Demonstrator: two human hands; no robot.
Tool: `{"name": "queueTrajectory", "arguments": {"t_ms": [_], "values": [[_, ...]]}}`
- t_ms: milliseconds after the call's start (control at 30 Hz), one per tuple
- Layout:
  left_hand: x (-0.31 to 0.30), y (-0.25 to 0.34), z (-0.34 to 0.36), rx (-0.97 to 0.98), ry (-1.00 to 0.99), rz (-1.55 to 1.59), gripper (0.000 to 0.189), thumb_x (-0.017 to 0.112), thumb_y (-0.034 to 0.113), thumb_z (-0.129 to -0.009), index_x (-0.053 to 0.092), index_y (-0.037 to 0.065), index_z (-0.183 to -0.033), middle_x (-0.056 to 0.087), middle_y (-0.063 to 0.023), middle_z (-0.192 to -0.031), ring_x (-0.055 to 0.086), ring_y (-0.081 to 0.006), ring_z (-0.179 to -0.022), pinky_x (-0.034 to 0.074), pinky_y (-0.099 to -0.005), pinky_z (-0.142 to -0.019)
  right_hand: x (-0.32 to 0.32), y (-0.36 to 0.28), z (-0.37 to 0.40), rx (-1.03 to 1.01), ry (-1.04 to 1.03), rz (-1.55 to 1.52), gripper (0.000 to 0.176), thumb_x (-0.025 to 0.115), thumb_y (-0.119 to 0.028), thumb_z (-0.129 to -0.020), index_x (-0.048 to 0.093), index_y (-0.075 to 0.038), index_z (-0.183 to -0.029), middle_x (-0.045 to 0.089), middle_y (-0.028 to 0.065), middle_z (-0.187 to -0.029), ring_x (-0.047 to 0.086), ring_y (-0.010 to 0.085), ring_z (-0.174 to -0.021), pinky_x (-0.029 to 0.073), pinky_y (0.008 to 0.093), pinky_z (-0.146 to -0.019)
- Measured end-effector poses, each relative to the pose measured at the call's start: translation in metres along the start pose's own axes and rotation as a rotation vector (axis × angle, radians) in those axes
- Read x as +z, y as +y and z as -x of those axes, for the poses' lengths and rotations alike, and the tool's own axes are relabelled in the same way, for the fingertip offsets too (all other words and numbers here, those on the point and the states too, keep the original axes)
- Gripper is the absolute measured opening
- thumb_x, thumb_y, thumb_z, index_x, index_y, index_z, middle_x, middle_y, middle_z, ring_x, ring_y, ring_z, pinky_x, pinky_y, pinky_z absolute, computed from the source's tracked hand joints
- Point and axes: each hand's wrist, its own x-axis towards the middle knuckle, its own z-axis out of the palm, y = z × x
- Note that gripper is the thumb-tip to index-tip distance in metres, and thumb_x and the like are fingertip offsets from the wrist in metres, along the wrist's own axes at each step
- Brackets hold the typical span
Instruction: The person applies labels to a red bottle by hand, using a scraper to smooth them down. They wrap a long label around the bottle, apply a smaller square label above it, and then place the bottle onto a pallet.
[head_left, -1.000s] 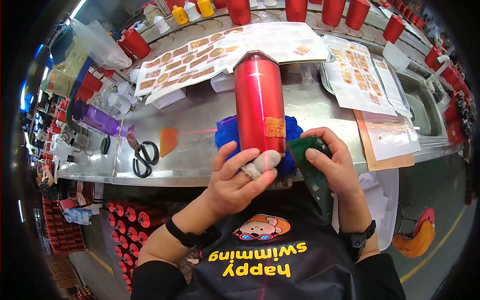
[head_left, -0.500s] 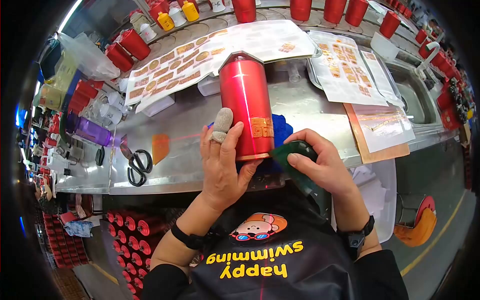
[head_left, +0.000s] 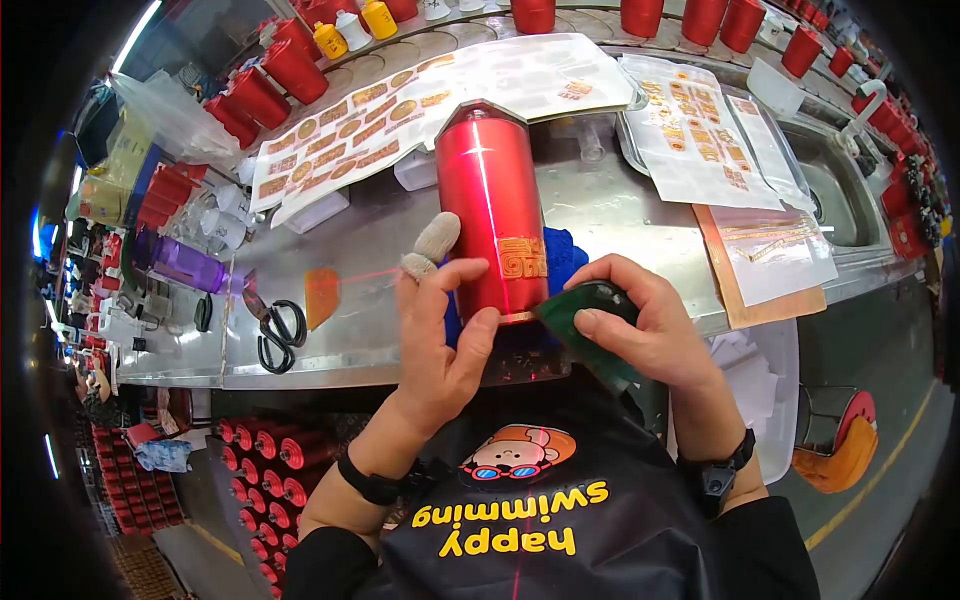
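A red cylindrical bottle (head_left: 487,190) lies on the steel bench over a blue cloth (head_left: 567,256), its dark faceted end pointing away from me. A gold patterned decal (head_left: 523,258) sits on its side near the close end. The bent fingers and thumb of my left hand (head_left: 437,345) hold the bottle's left side by the fingertips, and pale fabric finger cots (head_left: 436,238) cover part of this hand. Pinched between the thumb and fingers of my right hand (head_left: 660,325) is a dark green flat scraper (head_left: 590,340), its tip right at the bottle's near right edge.
Decal sheets (head_left: 520,75) stretch along the back, with more on a tray (head_left: 690,130) at right. Scissors (head_left: 277,335) and an orange piece (head_left: 321,297) lie left. A sink (head_left: 845,195) is far right. Red bottles (head_left: 640,15) stand on a conveyor behind.
My left hand has loosened and slid left on the bottle, its thumb coming out from under the near end. My right hand keeps the scraper in about the same place.
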Motion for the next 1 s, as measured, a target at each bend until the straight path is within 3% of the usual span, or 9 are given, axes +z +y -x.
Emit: {"name": "queueTrajectory", "arguments": {"t_ms": [67,100,233,333,600,700,1000], "values": [[-0.008,0.000,-0.001,0.039,-0.065,-0.072,0.027,0.056,0.007,-0.091,0.060,0.005,-0.118,0.037,-0.0233,-0.147,0.034,-0.0349,-0.138,0.022,-0.0434,-0.115,-0.005,0.001,0.002,0.049,0.015,-0.026,0.024,0.066,-0.010,-0.087,0.058,-0.002,-0.109,0.062,0.0008,-0.089,0.058,0.0055,-0.080,0.049,0.0210,-0.069],[-0.006,0.005,-0.005,0.049,-0.052,-0.076,0.022,0.056,0.000,-0.087,0.068,0.010,-0.103,0.039,-0.0220,-0.146,0.034,-0.0361,-0.137,0.023,-0.0447,-0.114,-0.006,-0.001,0.003,0.104,0.012,-0.057,0.026,0.067,-0.012,-0.087,0.058,-0.002,-0.110,0.062,0.0009,-0.091,0.058,0.0059,-0.083,0.048,0.0215,-0.072],[-0.005,0.013,-0.019,0.194,-0.164,-0.267,0.028,0.065,-0.003,-0.067,0.068,0.015,-0.089,0.046,-0.0192,-0.139,0.034,-0.0403,-0.132,0.020,-0.0545,-0.113,-0.005,0.009,0.004,0.023,0.003,-0.027,0.026,0.067,-0.013,-0.088,0.058,-0.002,-0.110,0.062,0.0014,-0.093,0.058,0.0059,-0.083,0.049,0.0216,-0.072],[-0.010,0.023,-0.030,0.241,-0.277,-0.376,0.028,0.066,-0.002,-0.067,0.067,0.015,-0.088,0.048,-0.0182,-0.136,0.034,-0.0393,-0.132,0.021,-0.0562,-0.113,-0.006,0.012,0.005,0.004,0.005,-0.020,0.027,0.067,-0.014,-0.088,0.059,-0.002,-0.110,0.062,0.0015,-0.094,0.058,0.0060,-0.083,0.049,0.0216,-0.072],[-0.011,0.024,-0.035,0.306,-0.316,-0.411,0.029,0.068,-0.002,-0.064,0.065,0.016,-0.087,0.053,-0.0141,-0.131,0.037,-0.0374,-0.131,0.021,-0.0572,-0.114,-0.004,0.013,0.005,-0.004,0.023,-0.035,0.024,0.066,-0.012,-0.085,0.060,-0.002,-0.106,0.066,0.0054,-0.087,0.061,0.0109,-0.079,0.051,0.0270,-0.071],[-0.012,0.025,-0.037,0.295,-0.339,-0.417,0.029,0.068,-0.001,-0.065,0.065,0.016,-0.087,0.054,-0.0143,-0.129,0.038,-0.0373,-0.131,0.021,-0.0565,-0.114,-0.006,0.011,0.005,0.027,-0.021,-0.034,0.025,0.066,-0.012,-0.088,0.059,-0.002,-0.110,0.063,0.0017,-0.093,0.059,0.0062,-0.083,0.050,0.0222,-0.072],[-0.013,0.023,-0.038,0.301,-0.355,-0.403,0.029,0.067,-0.001,-0.065,0.065,0.016,-0.088,0.054,-0.0140,-0.130,0.039,-0.0369,-0.130,0.021,-0.0548,-0.115,-0.006,0.012,0.006,0.021,-0.005,-0.028,0.026,0.067,-0.013,-0.088,0.059,-0.001,-0.110,0.063,0.0022,-0.092,0.060,0.0062,-0.082,0.050,0.0219,-0.071]]}}
